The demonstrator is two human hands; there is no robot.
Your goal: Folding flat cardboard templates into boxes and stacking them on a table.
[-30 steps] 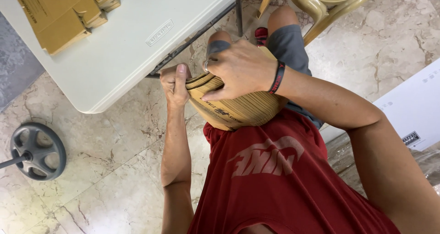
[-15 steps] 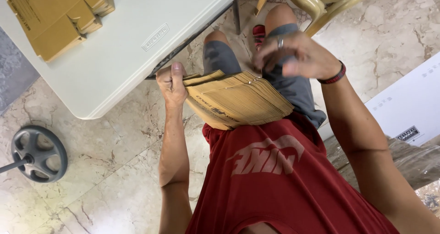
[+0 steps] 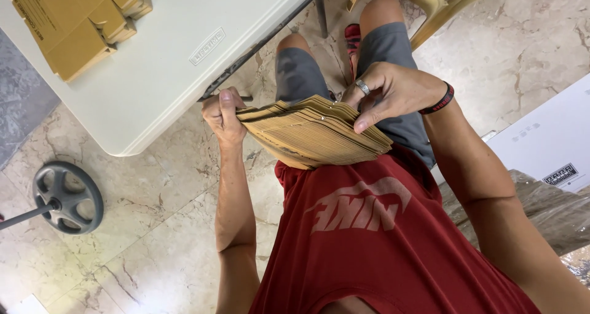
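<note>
A thick stack of flat brown cardboard sheets (image 3: 310,131) rests against my red shirt, above my lap. My left hand (image 3: 222,116) grips the stack's left edge, thumb on top. My right hand (image 3: 386,92), with a ring and a dark wristband, rests on the stack's far right corner, its fingertips pressing on the top sheets. I am seated, with my knees in grey shorts beyond the stack.
A white folding table (image 3: 184,55) stands at upper left with folded brown cardboard boxes (image 3: 74,19) on it. A round grey wheeled base (image 3: 66,197) sits on the marble floor at left. A tan chair (image 3: 442,0) is ahead; a white box (image 3: 547,148) at right.
My right hand lifted off the top of the stack, swung out to the right, then came back to its far right corner. The stack has flattened and fanned out slightly.
</note>
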